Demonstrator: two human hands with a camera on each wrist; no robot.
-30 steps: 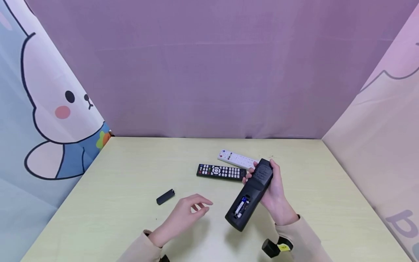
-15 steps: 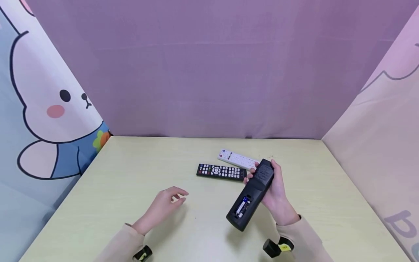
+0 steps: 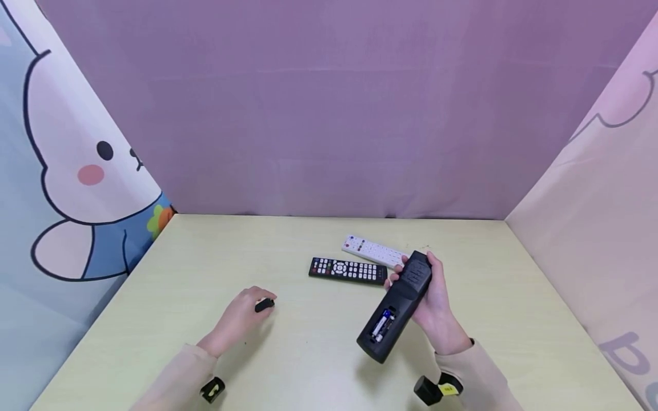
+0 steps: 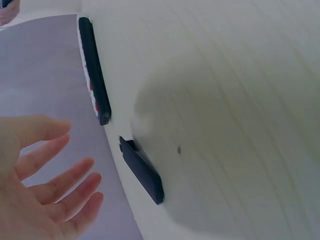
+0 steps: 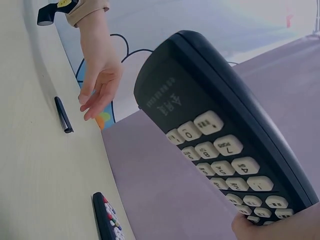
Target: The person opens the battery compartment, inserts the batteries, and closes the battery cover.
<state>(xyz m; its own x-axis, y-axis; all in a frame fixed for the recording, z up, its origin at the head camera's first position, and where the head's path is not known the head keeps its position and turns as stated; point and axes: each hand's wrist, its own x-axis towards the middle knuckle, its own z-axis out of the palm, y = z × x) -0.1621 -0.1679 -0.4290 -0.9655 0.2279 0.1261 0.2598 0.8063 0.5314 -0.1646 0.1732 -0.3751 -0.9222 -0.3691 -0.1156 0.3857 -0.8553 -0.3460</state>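
My right hand [image 3: 434, 308] grips a large black remote control [image 3: 403, 297], its back turned up and its battery compartment uncovered with a battery [image 3: 381, 326] showing inside. The right wrist view shows that remote's button side [image 5: 225, 145]. On the table at the left lies a small black battery cover [image 3: 264, 305]. My left hand [image 3: 239, 319] is over this cover in the head view. Both wrist views show a gap between them: the left hand's fingers [image 4: 75, 175] are loosely bent and hold nothing, beside the cover [image 4: 142, 172].
A slim black remote with white buttons [image 3: 348, 270] lies mid-table. Behind it is a white remote [image 3: 371, 250], its right end hidden by the right hand and the large remote. A purple cloth [image 3: 329, 114] hangs along the table's far edge, with printed cloths at both sides.
My left hand has moved left to the battery cover, which it hid half a second ago; part of the cover shows again now. The right hand and large remote have barely shifted.
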